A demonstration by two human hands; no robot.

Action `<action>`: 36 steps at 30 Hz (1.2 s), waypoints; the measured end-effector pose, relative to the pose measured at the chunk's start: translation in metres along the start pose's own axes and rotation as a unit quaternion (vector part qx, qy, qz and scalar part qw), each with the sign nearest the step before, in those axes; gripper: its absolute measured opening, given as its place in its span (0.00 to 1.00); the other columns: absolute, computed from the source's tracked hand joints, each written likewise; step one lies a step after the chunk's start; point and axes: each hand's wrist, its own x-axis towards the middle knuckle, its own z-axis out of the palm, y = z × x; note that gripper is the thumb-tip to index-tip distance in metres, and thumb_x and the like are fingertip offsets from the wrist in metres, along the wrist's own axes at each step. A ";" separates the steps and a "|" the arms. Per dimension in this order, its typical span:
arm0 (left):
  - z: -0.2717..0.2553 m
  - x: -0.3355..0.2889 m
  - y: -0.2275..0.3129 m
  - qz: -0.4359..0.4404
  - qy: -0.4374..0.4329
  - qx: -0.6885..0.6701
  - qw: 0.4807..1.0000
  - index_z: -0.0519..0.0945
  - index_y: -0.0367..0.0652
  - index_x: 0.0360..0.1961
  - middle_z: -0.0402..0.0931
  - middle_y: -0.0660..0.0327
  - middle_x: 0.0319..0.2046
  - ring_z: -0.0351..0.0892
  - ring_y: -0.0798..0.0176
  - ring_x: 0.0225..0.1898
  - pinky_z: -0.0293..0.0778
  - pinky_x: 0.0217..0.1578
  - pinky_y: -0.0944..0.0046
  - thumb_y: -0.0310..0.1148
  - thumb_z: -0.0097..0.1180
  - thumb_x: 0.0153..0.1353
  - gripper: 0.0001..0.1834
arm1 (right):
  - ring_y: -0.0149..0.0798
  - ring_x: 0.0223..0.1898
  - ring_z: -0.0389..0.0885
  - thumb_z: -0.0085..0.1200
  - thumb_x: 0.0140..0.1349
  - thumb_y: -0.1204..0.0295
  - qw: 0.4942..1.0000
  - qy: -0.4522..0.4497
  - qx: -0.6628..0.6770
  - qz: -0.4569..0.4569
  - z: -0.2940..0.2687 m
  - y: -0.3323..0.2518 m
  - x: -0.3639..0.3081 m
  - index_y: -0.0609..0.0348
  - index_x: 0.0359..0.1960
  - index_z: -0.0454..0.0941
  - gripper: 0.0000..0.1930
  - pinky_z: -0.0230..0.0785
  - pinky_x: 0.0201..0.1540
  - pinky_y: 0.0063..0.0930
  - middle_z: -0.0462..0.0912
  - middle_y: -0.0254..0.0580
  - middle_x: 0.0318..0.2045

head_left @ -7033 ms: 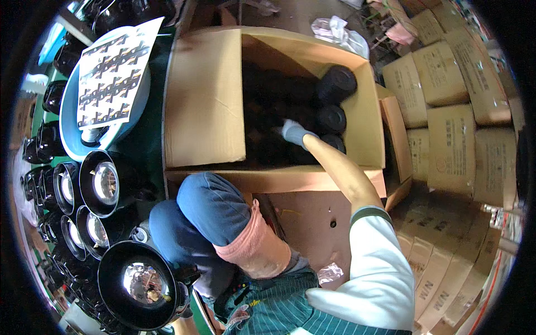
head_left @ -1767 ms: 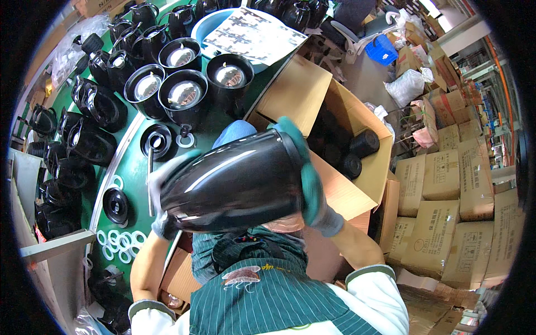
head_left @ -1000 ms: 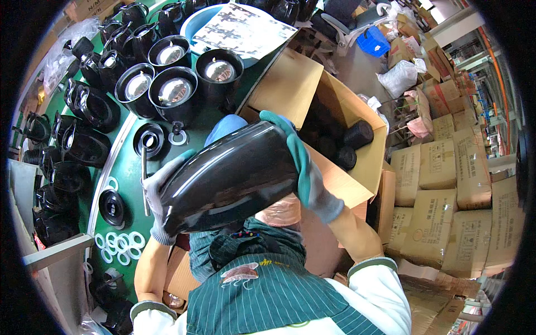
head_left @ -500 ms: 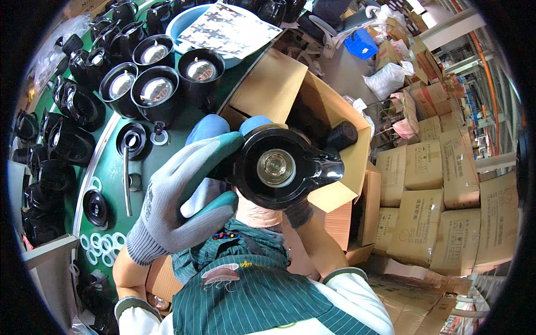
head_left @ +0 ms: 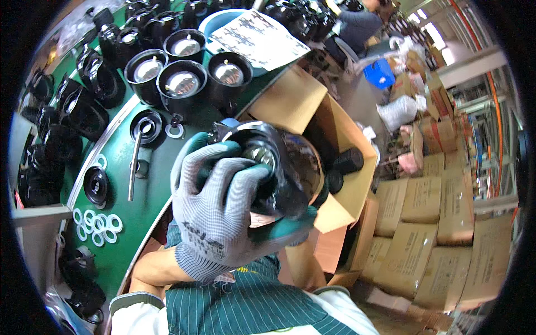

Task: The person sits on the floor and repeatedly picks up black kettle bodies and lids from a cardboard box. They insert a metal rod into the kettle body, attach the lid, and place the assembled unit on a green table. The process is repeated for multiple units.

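A glossy black vacuum jug (head_left: 298, 162) is held up in front of me, tilted, its wide mouth toward my left and a silvery inner liner (head_left: 259, 156) partly showing. Grey and green knitted glove fabric covers my left hand (head_left: 218, 206), whose fingers curl over the mouth while the thumb presses along the near side. Behind and below the jug, my right forearm (head_left: 304, 265) leads up to its underside; the right hand is mostly hidden there, gripping the body. Left of my hands, a round black lid (head_left: 146, 127) with a metal tube (head_left: 134, 167) lies on the green table (head_left: 153, 184).
Several black jugs with silvery liners (head_left: 182, 84) stand at the table's far side beside a blue basin (head_left: 212, 25) under a printed sheet (head_left: 257, 39). White rings (head_left: 97, 226) and another black lid (head_left: 96, 187) lie left. An open carton (head_left: 340, 215) stands right, with stacked cartons (head_left: 410, 245) beyond.
My left hand has moved from beside the jug onto its mouth, fingers closing over it. The jug has turned from facing me to tilted leftward. The whole view has shifted slightly.
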 end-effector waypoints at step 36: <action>-0.014 -0.064 -0.102 -0.280 -0.001 -0.417 0.865 0.64 0.38 0.73 0.71 0.48 0.66 0.73 0.49 0.65 0.68 0.67 0.46 0.46 0.57 0.64 0.40 | 0.45 0.70 0.66 0.38 0.79 0.49 0.955 0.004 -0.277 -0.106 0.085 -0.043 0.011 0.63 0.73 0.62 0.33 0.58 0.73 0.41 0.67 0.49 0.70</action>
